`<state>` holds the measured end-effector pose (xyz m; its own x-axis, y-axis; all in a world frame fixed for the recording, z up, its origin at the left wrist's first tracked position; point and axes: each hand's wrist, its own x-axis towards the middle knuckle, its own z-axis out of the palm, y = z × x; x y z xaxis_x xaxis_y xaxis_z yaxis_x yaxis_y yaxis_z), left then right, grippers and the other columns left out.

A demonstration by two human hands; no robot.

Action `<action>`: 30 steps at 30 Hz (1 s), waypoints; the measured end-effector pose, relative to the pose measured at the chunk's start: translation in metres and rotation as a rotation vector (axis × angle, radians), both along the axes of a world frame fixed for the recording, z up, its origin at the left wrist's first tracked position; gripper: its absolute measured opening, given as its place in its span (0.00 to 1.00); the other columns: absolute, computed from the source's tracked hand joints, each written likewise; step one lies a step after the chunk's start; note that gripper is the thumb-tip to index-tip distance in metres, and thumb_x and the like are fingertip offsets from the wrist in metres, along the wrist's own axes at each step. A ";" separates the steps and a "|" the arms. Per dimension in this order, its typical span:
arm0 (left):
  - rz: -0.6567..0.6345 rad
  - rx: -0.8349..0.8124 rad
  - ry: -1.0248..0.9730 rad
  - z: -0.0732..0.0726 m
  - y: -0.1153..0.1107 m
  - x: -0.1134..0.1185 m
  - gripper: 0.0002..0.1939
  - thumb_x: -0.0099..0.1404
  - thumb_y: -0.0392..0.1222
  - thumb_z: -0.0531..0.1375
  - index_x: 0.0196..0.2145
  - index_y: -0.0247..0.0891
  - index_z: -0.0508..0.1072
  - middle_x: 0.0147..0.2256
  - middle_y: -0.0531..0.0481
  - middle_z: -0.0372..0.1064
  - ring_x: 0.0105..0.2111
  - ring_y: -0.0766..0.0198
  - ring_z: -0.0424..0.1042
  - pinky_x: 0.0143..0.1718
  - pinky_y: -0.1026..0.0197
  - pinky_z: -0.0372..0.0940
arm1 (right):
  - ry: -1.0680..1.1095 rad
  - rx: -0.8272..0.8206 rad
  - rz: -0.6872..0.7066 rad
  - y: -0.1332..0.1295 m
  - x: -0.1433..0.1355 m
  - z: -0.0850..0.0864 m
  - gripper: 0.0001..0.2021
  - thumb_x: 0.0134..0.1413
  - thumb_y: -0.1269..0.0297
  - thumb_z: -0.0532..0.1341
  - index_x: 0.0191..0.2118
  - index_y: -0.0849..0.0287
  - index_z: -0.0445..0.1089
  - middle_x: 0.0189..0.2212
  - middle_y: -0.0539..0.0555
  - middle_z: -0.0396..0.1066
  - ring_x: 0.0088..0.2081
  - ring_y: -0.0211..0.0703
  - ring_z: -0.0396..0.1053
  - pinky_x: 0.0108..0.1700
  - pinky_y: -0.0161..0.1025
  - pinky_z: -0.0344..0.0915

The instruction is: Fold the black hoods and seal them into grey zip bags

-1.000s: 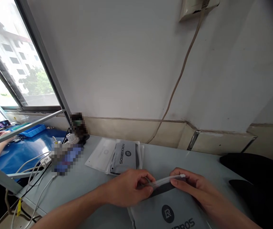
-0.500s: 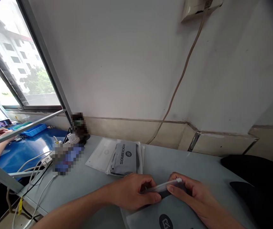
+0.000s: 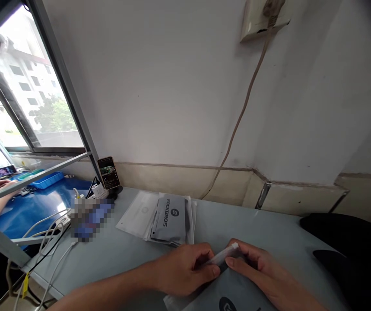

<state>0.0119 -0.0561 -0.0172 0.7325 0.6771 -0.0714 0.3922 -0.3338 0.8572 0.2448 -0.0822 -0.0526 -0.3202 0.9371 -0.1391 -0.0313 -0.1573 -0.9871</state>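
A frosted zip bag with a dark round logo lies at the table's front edge, its lower part cut off by the frame. Pinched at the bag's top edge, my left hand has thumb and fingers closed on the plastic. My right hand grips the same edge close to the white zip slider, thumb on top. The two hands are a short way apart along the zip strip. Beyond them rests a stack of similar bags, the top one a grey ROCKBROS bag.
A phone on a stand leans near the wall, beside white chargers and tangled cables. At the left, past a metal frame, another person's arms are over a blue table. Black objects sit at the right.
My right hand has shifted slightly left, closer to my left hand, with the slider end of the bag. The view has tilted up a little.
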 end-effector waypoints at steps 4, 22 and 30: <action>0.041 0.003 -0.026 -0.006 0.004 0.002 0.12 0.74 0.49 0.56 0.35 0.40 0.65 0.28 0.57 0.59 0.29 0.67 0.59 0.30 0.64 0.53 | 0.005 -0.076 -0.022 0.001 -0.002 0.000 0.21 0.51 0.42 0.73 0.32 0.56 0.73 0.26 0.46 0.67 0.28 0.38 0.64 0.30 0.32 0.64; 0.120 0.052 -0.076 -0.020 0.000 0.011 0.14 0.76 0.49 0.54 0.36 0.38 0.69 0.28 0.57 0.61 0.28 0.68 0.59 0.29 0.64 0.53 | -0.235 0.110 0.011 -0.008 -0.014 0.005 0.21 0.58 0.42 0.65 0.27 0.55 0.68 0.27 0.47 0.61 0.32 0.42 0.59 0.35 0.35 0.60; 0.084 -0.019 -0.134 -0.007 0.000 0.007 0.14 0.74 0.49 0.56 0.32 0.38 0.68 0.26 0.57 0.59 0.27 0.69 0.57 0.29 0.65 0.52 | -0.248 0.153 -0.014 -0.008 -0.009 0.015 0.19 0.59 0.44 0.67 0.28 0.55 0.72 0.27 0.48 0.63 0.32 0.42 0.59 0.34 0.35 0.61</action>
<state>0.0194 -0.0563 -0.0244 0.6771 0.7358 0.0100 0.2998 -0.2882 0.9094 0.2359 -0.0905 -0.0374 -0.2809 0.9573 -0.0681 0.2123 -0.0072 -0.9772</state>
